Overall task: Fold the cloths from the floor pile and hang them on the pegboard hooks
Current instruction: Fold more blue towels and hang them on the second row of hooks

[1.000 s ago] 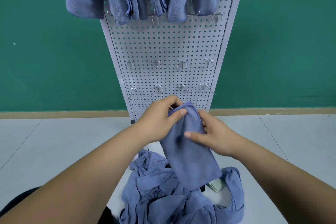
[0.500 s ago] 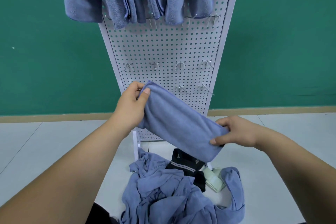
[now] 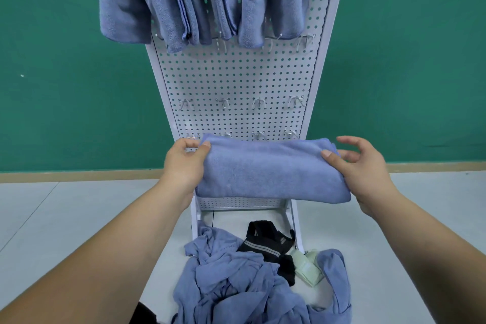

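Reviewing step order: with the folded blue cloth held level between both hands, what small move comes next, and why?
Probably raise the folded blue terry cloth toward the bare metal hooks on the white pegboard: left hand and right hand hold its ends, fold looks done.

Folded cloth [image 3: 271, 171] was soft, matt blue terry; pegboard [image 3: 236, 81] was perforated white-painted metal; hooks [image 3: 259, 102] were bright wire.
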Motion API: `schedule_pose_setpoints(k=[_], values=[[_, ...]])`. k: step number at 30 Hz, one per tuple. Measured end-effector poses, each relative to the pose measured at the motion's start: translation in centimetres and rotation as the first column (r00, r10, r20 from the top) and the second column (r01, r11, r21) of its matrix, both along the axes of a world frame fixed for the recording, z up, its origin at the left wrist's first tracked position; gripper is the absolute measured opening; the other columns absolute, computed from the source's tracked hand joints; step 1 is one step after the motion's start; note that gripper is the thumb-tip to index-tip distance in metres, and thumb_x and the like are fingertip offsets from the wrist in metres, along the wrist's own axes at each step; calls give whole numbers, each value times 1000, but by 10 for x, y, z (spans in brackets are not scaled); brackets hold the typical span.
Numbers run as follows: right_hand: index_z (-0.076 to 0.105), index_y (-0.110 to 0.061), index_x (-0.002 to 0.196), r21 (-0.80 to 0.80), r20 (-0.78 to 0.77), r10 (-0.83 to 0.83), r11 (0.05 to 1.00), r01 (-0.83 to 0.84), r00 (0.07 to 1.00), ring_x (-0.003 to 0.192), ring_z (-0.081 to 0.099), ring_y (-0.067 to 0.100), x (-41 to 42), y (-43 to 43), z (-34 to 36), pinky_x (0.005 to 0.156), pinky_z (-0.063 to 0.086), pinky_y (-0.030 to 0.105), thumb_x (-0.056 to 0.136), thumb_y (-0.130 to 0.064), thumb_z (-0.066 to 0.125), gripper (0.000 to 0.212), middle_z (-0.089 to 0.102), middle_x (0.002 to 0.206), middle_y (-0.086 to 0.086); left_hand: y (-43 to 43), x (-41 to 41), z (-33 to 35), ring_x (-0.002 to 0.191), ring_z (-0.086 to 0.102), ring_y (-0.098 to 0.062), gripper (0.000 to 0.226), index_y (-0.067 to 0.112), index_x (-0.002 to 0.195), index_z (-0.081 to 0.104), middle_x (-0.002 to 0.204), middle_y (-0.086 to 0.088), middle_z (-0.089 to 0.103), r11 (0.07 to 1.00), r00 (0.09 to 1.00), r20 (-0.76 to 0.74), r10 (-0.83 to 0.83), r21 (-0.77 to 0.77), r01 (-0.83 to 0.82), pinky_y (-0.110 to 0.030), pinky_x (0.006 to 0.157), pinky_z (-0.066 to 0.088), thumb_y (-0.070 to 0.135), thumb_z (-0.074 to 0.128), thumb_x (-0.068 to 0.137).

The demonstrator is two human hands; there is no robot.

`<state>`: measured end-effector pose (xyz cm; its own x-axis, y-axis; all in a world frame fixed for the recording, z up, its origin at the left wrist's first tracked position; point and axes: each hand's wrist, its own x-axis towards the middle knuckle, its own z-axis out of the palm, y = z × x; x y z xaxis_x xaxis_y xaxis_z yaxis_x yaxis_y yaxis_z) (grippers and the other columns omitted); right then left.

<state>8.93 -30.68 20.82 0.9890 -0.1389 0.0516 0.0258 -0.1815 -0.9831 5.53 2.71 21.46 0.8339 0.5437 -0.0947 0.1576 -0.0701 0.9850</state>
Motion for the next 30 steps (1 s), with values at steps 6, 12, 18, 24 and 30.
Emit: schedule_pose_setpoints(k=[6, 12, 18, 24, 30], values=[[63, -47, 133, -13, 117, 40, 999, -39, 992, 128, 63, 9, -3, 2, 0, 109, 49, 43, 101, -13, 69, 47, 75, 122, -18, 1, -1, -5, 94, 67, -14, 35, 25, 118, 56, 102, 0, 73, 998, 998, 16, 65, -4, -65, -33, 79, 52, 16, 78, 93], [77, -26, 111, -3, 79, 49, 999, -49, 996, 111, 73, 18, -2, 2, 7, 104, 55, 43, 103, -10, 65, 22, 82, 100, -4, 5, -2, 1, 111, 72, -24, 23, 30, 109, 69, 96, 9, 81, 990, 990, 34, -139, -34, 140, -51, 100, 54, 23, 80, 91], [75, -25, 121, -157, 25, 190, 970, -183, 982, 105, 75, 8, -3, -8, 9, 90, 62, 27, 81, -7, 89, 46, 79, 112, -10, 7, -7, 3, 100, 68, -12, 36, 37, 102, 75, 114, 12, 69, 852, 894, -68, -442, 279, 442, -26, 74, 58, 19, 93, 76], [75, -42, 108, -601, 66, 200, 790, -121, 978, 99, 70, 10, 1, -13, 6, 88, 57, 32, 84, -20, 86, 35, 73, 109, -19, 7, -7, 5, 97, 66, -9, 16, 36, 99, 73, 105, 18, 70, 677, 899, -187, -396, 602, 423, -31, 82, 56, 24, 79, 90], [75, -29, 87, -506, -15, 162, 850, -147, 987, 77, 66, 19, 2, -14, 4, 65, 51, 32, 93, -27, 74, 6, 75, 83, -9, 16, -3, 6, 85, 69, -22, 15, 27, 91, 73, 93, -1, 74, 777, 920, -162, -356, 495, 388, -43, 76, 61, 42, 78, 91]])
